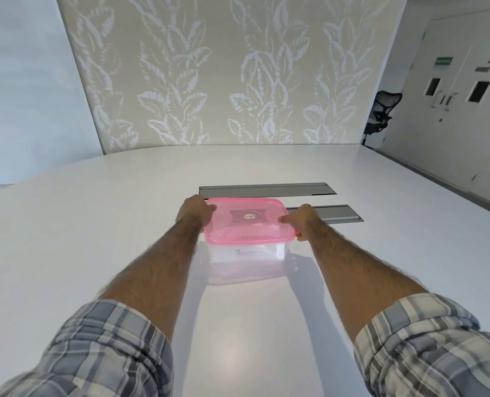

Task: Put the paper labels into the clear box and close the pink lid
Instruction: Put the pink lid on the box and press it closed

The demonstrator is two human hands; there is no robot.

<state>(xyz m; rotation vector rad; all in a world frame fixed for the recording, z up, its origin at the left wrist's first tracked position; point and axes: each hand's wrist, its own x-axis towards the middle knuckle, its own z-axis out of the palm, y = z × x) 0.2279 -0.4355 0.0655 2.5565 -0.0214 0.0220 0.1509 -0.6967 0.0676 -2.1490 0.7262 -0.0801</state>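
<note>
A clear box (246, 252) stands on the white table with the pink lid (248, 220) lying flat on top of it. A white paper label (239, 251) with a handwritten mark shows through the box's front wall. My left hand (194, 211) holds the lid's left edge, thumb on top of the lid. My right hand (302, 220) grips the lid's right edge, thumb on top and fingers curled under the rim. Both forearms reach forward from rolled plaid sleeves.
The white table (95, 224) spreads wide around the box. Two grey cable slots (266, 189) are set into it just behind the box. A patterned wall panel stands beyond the table, with a black office chair (381, 113) and double doors at the far right.
</note>
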